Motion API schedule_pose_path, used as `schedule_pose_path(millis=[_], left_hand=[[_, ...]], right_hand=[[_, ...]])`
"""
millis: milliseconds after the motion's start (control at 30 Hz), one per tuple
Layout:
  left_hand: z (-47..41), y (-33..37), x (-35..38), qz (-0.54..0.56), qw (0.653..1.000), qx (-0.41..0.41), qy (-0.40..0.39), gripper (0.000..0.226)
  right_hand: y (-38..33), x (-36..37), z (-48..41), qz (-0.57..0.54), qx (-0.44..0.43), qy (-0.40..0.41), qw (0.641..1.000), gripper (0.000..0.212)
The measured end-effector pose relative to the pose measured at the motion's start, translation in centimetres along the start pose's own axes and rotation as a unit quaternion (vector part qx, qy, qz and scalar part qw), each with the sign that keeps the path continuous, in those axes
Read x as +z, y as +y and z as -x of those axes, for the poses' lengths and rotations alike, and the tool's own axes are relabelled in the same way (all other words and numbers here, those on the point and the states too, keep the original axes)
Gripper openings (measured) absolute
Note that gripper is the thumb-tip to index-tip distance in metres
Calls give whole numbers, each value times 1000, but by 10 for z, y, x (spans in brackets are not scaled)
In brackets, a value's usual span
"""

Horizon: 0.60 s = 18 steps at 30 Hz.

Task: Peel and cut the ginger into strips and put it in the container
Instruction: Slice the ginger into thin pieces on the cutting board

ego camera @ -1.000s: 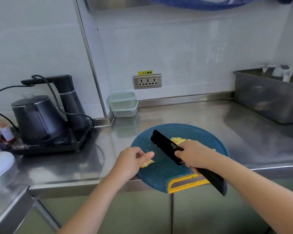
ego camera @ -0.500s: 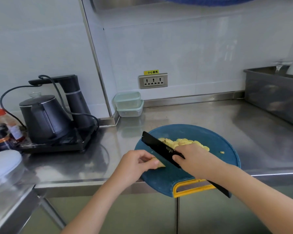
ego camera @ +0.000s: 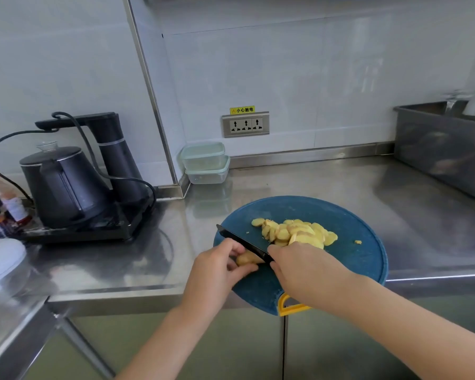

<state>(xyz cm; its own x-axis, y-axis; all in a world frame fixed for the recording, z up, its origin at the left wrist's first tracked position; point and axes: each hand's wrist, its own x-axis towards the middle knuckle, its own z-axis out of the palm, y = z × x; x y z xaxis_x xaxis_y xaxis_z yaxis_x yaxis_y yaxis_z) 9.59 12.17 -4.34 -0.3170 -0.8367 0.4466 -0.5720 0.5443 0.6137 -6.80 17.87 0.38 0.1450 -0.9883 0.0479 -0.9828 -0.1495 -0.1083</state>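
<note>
Slicing step: left hand [ego camera: 217,272] pinches ginger piece [ego camera: 248,259] on cutting board [ego camera: 362,267], right hand [ego camera: 302,270] grips knife [ego camera: 242,243] w/ slices [ego camera: 296,233] behind; next, prob. cut slices into strips.

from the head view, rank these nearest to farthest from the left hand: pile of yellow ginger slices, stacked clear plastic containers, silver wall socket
1. The pile of yellow ginger slices, on the round blue cutting board, just right of the left hand.
2. The stacked clear plastic containers, at the back of the steel counter, in the wall corner.
3. The silver wall socket, up on the wall behind them.
</note>
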Motion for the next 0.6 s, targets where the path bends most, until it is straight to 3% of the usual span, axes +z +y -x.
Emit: schedule_pose_path(millis=[133, 367, 600], left_hand=[[6, 0, 4, -15, 998, 48, 39, 18], [11, -1, 21, 51, 994, 12, 96, 16], [10, -4, 21, 70, 993, -1, 93, 15]], right_hand=[[1, -2, -2, 24, -6, -19, 1000, 21], [-4, -7, -6, 133, -32, -70, 988, 19], [1, -18, 2, 14, -9, -23, 1000, 25]])
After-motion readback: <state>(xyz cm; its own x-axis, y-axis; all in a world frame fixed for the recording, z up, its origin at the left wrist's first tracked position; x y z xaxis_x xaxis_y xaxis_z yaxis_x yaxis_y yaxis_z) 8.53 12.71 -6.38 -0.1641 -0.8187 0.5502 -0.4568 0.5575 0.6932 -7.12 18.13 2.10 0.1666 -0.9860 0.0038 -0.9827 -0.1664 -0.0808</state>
